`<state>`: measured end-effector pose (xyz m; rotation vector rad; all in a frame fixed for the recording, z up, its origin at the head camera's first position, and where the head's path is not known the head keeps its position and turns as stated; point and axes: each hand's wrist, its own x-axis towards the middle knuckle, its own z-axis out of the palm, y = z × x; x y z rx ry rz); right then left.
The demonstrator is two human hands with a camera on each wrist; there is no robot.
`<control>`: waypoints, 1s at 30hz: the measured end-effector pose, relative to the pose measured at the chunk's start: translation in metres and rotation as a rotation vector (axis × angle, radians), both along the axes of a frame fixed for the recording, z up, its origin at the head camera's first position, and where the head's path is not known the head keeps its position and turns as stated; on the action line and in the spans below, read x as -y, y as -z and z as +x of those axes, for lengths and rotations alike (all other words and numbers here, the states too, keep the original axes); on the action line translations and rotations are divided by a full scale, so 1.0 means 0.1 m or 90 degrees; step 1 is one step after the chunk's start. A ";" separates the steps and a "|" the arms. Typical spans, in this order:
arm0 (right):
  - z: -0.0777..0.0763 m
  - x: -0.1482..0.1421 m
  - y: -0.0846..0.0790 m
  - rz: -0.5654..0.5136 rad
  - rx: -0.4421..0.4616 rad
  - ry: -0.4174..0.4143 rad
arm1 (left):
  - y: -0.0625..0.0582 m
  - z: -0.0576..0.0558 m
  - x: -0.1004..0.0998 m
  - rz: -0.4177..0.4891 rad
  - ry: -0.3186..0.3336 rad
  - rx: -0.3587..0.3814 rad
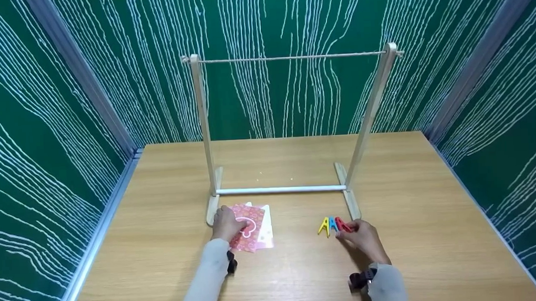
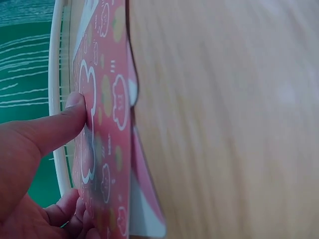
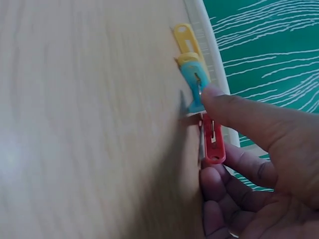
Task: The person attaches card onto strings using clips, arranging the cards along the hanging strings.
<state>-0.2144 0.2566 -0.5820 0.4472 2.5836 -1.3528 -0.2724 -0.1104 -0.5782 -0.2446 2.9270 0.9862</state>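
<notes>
A pink patterned card (image 1: pixel 254 220) with a white outlined figure lies on top of a small overlapping stack on the table. My left hand (image 1: pixel 226 224) grips it by its left side; in the left wrist view the thumb (image 2: pixel 75 107) presses on its face and the other fingers curl at the edge. A white and pink card (image 1: pixel 266 234) sticks out from underneath. To the right, my right hand (image 1: pixel 364 239) pinches a red clothespin (image 3: pixel 214 142) between thumb and fingers. Beside it stand a blue clothespin (image 1: pixel 332 223) and a yellow clothespin (image 1: pixel 324 227), lined up side by side.
Behind the hands stands a wooden frame with two posts (image 1: pixel 202 121), a string (image 1: pixel 286 58) tied across the top and a white bar (image 1: pixel 281 190) low down. Its feet (image 1: pixel 352 205) reach forward near both hands. Green walls with white lines (image 1: pixel 279 100) enclose the wooden table (image 1: pixel 291 276).
</notes>
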 end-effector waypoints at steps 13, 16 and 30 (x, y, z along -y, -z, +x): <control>0.03 -0.06 -0.09 -0.019 -0.053 -0.022 | -0.08 -0.08 0.03 0.039 0.042 -0.043; 0.03 -0.05 -0.11 -0.026 -0.061 -0.018 | -0.10 -0.10 0.05 0.062 0.055 -0.064; -0.03 -0.03 -0.30 -0.259 -0.027 0.092 | -0.23 -0.14 0.03 0.214 0.049 -0.046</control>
